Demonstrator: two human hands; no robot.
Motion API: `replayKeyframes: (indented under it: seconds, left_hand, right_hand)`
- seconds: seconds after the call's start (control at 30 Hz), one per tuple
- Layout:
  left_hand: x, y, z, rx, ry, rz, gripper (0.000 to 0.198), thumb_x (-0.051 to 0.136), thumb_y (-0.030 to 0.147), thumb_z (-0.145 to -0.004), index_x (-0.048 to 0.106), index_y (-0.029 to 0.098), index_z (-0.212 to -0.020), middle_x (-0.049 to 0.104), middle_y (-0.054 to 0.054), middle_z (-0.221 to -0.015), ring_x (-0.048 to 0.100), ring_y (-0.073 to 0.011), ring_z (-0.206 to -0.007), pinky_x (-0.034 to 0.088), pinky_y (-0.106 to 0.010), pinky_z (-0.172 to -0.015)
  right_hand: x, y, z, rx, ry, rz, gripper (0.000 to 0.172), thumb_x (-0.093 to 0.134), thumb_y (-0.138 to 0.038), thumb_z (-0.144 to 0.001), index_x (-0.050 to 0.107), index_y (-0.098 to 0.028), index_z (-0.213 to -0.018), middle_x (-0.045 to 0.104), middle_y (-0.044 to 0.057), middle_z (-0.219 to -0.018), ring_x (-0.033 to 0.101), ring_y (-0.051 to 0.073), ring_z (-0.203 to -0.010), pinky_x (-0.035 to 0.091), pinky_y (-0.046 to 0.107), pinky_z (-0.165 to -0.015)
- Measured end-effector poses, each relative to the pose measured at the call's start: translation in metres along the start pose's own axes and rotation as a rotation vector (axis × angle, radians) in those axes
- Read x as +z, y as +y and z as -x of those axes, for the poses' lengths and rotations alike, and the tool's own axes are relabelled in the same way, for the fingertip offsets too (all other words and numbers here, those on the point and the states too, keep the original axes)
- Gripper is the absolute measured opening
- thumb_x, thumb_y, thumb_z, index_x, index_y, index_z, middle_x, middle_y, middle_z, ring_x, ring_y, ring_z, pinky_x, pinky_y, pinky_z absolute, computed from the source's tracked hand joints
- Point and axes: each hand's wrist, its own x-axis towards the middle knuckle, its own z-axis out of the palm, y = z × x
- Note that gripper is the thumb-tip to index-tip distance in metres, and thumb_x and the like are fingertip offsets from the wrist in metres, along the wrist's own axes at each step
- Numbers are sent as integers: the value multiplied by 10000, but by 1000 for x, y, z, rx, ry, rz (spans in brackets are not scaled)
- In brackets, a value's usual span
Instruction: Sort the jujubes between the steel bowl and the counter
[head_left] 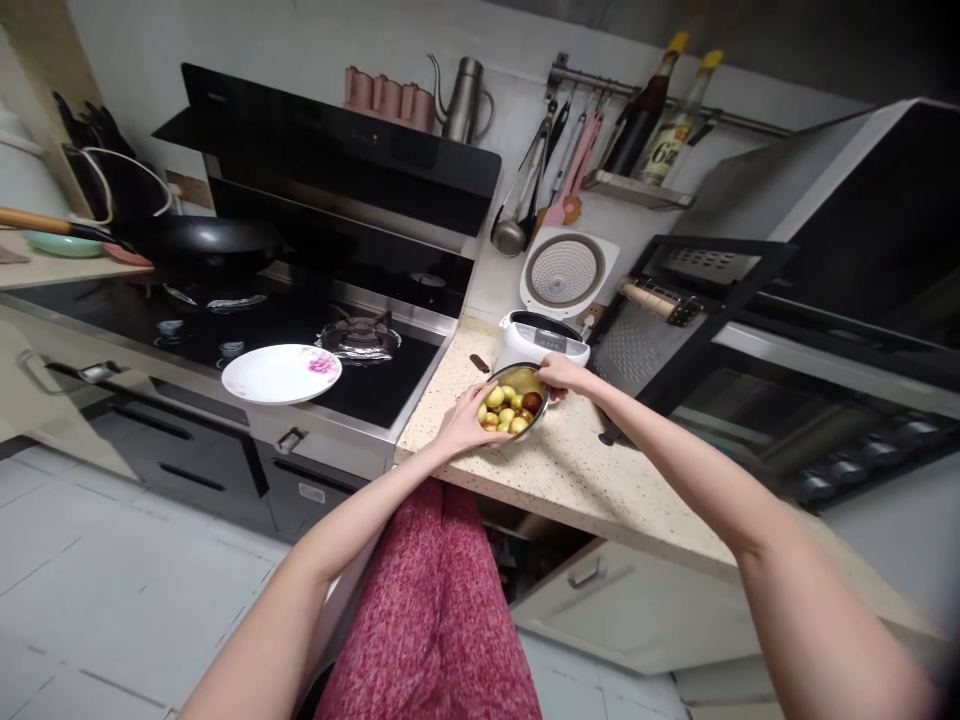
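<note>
Fingers of the right hand (562, 375) pinch the rim, those of the left hand (461, 428) clasp the opposite side, of a tilted pot (529, 381) of jujubes (507, 414) over the counter (570, 480), before the open rice cooker (529, 346); steadying appears in hand, and any shift calls for a firm two-handed hold.

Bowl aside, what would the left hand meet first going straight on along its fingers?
Past the bowl, the left hand would likely meet the white rice cooker first; depth is hard to judge.
</note>
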Motion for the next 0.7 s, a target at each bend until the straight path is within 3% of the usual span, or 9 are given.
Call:
replayKeyframes:
  seconds: [0.37, 0.7]
  left_hand:
    - [-5, -7, 0, -143, 14, -42, 1108, 909, 659, -608, 429, 341, -1555, 461, -91, -1572, 576, -389, -1368, 510, -554, -1144]
    - [-5, -14, -3, -125, 20, -53, 1121, 907, 693, -591, 445, 324, -1543, 498, -112, -1529, 549, -408, -1372, 488, -577, -1144]
  right_hand:
    - [-11, -16, -5, 12, 6, 114, 242, 589, -66, -756, 597, -145, -528, 520, 20, -354, 454, 111, -326, 393, 204, -375]
    - [-15, -19, -8, 8, 12, 149, 172, 604, -61, -751, 641, -108, -589, 534, 22, -370, 476, 112, -342, 381, 203, -380]
